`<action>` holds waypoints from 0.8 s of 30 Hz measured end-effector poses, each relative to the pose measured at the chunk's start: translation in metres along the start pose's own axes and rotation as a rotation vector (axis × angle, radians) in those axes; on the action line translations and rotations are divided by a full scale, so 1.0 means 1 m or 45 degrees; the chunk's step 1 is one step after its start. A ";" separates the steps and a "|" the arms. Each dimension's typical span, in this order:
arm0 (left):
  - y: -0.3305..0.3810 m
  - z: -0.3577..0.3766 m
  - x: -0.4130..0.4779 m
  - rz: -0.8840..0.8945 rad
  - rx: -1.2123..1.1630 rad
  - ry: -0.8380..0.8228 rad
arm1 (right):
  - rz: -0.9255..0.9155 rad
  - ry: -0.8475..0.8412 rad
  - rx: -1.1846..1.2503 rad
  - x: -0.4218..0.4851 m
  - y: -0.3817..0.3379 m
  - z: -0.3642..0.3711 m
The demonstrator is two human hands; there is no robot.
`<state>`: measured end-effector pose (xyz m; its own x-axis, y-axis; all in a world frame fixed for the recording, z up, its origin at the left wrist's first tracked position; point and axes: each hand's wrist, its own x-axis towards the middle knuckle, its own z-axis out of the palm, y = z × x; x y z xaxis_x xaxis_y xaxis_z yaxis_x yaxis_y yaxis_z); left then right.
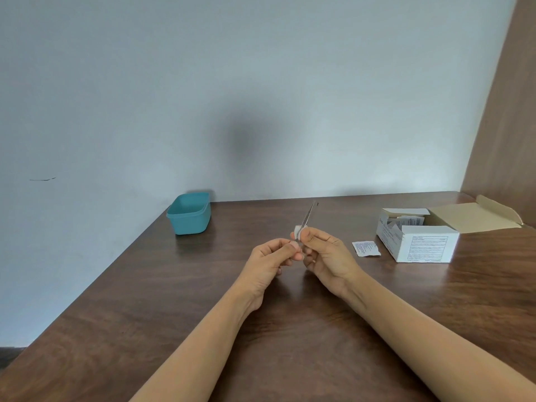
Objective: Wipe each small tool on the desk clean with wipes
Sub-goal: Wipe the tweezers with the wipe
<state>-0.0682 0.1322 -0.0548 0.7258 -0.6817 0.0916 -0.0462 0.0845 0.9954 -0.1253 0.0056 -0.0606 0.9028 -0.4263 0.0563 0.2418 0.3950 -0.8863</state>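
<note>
two hands work one thin metal tool: your left hand pinches its base, your right hand clamps the wipe just above; it's light, stiff, slippery, so grip low

tub far left on desk, open box right, torn packet just beside it, perhaps touching
</note>
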 end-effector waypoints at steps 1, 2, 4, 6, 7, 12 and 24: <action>0.000 0.001 0.000 -0.016 -0.031 0.001 | 0.003 0.013 0.026 0.000 -0.002 0.000; 0.000 0.002 0.000 -0.026 -0.063 -0.003 | 0.001 0.025 0.048 0.000 -0.005 0.000; 0.001 0.006 -0.001 -0.031 -0.122 -0.020 | -0.009 0.040 0.078 0.000 -0.010 0.000; 0.002 0.009 -0.001 -0.018 -0.151 -0.032 | -0.013 0.063 0.104 0.001 -0.012 -0.001; 0.002 0.010 -0.001 -0.014 -0.153 -0.031 | -0.014 0.074 0.122 0.002 -0.012 -0.001; 0.002 0.008 -0.001 -0.004 -0.147 -0.040 | -0.032 0.099 0.196 0.002 -0.018 -0.002; -0.006 -0.001 -0.002 0.362 0.470 0.302 | -0.057 0.531 0.167 0.008 -0.026 -0.026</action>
<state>-0.0690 0.1341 -0.0614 0.7828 -0.4824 0.3930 -0.4720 -0.0489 0.8802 -0.1332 -0.0293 -0.0488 0.6763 -0.7267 -0.1207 0.3451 0.4573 -0.8196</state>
